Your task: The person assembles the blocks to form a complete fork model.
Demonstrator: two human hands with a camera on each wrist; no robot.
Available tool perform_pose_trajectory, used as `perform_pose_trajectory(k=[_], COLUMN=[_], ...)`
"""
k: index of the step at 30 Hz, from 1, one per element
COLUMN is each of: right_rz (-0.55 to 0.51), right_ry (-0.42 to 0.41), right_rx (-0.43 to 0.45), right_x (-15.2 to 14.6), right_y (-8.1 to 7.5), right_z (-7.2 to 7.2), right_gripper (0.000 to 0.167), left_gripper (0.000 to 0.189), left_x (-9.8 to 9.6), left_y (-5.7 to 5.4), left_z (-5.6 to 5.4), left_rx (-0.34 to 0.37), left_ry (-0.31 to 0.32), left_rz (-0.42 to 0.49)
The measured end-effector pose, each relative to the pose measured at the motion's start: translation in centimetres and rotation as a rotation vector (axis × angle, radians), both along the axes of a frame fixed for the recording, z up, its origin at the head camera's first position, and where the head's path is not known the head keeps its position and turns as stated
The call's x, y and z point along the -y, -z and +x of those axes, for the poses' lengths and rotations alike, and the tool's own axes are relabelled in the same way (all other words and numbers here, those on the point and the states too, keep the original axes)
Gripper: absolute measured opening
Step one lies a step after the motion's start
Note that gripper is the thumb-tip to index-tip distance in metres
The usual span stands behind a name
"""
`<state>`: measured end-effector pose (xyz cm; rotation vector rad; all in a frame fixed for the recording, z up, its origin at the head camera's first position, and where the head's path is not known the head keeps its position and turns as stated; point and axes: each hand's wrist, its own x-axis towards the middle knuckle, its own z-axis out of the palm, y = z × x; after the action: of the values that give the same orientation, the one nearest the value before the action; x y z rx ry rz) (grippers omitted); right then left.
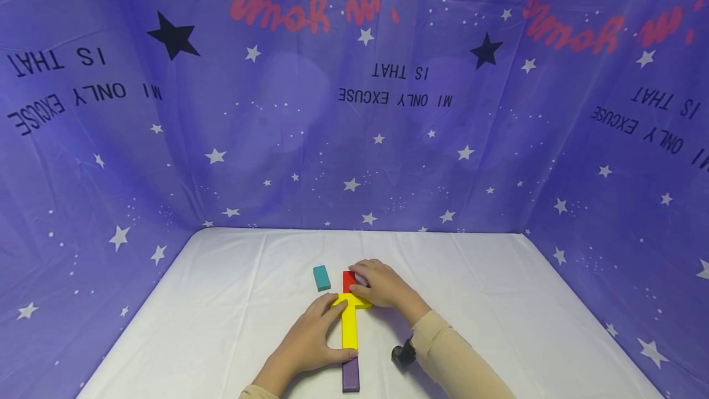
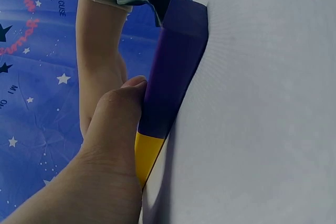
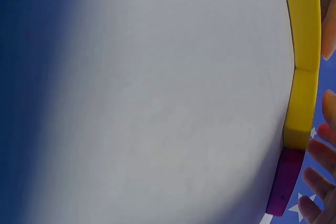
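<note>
Several flat blocks lie end to end on the white cloth: a purple block (image 1: 351,375) nearest, a long yellow block (image 1: 349,326), a yellow crosswise block (image 1: 362,302) and a red block (image 1: 348,281) farthest. My left hand (image 1: 307,337) rests spread along the left side; its thumb touches the purple-yellow seam and its fingertips touch the crosswise block. At the far end my right hand (image 1: 381,285) pinches the red block, thumb near the crosswise block. The left wrist view shows the left thumb (image 2: 134,85) against the purple block (image 2: 173,72). Fingertips (image 3: 317,153) appear beside the red block (image 3: 286,182) in the right wrist view.
A teal block (image 1: 321,278) lies apart, left of the red one. Below the right sleeve (image 1: 456,356) sits a black wrist-camera mount (image 1: 403,354). Purple star-printed cloth (image 1: 354,159) hangs behind the white table (image 1: 266,257) and along both its sides.
</note>
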<state>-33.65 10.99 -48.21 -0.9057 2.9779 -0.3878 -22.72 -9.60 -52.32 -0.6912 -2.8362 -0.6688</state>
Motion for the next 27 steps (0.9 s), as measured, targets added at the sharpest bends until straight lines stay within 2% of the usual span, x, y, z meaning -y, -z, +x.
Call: perform_pose_trajectory(k=[13,27], right_rz=[0.019,-0.018], right_ry=[-0.042,-0.074], right_rx=[0.002,-0.008], right_x=[-1.4,-2.2], right_y=[0.3,0.7], right_z=[1.0,1.8], right_gripper=[0.060,0.056], left_gripper=[0.097,0.095], left_x=[-0.1,-0.2], left_y=[-0.1,-0.5], left_z=[0.1,0.7], left_rx=[0.022,0.011], left_ry=[-0.007,-0.009], left_rz=[-0.001,-0.010])
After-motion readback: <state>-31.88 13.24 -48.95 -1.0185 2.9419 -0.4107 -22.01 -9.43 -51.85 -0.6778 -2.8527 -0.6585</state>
